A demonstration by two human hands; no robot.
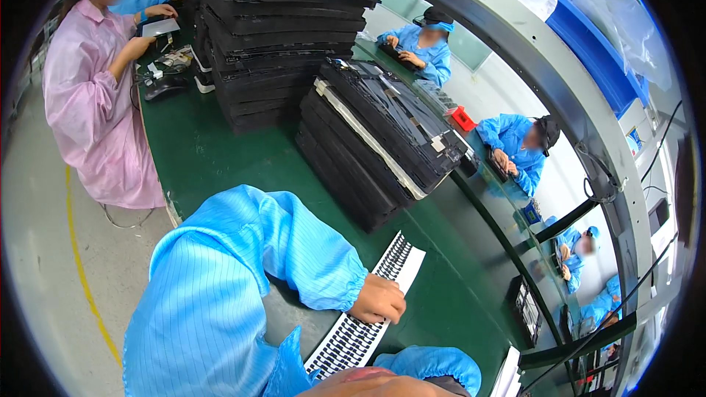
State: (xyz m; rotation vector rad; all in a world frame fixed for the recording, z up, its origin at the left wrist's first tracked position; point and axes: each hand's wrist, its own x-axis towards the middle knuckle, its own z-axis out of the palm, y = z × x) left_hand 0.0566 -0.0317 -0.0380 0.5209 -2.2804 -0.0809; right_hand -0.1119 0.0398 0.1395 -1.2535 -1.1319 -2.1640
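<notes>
My left hand (379, 300) lies on a long white sheet (401, 279) that carries rows of small black pieces. Its fingers are bent down together against the sheet, and their tips are too small to show what, if anything, is pinched. The blue left sleeve (309, 250) reaches in from the left, over the green tabletop (257, 158). Part of the sheet's near end goes out of sight at the lower edge. Bunched blue cloth (434, 366) shows beside that end; my right hand does not appear.
Beyond the sheet stands a stack of flat black panels (375, 140), with a taller stack (279, 44) behind it. A person in pink (99, 103) is at the left table edge. Several people in blue work across a metal frame (566, 73). Blue bin (599, 44) upper right.
</notes>
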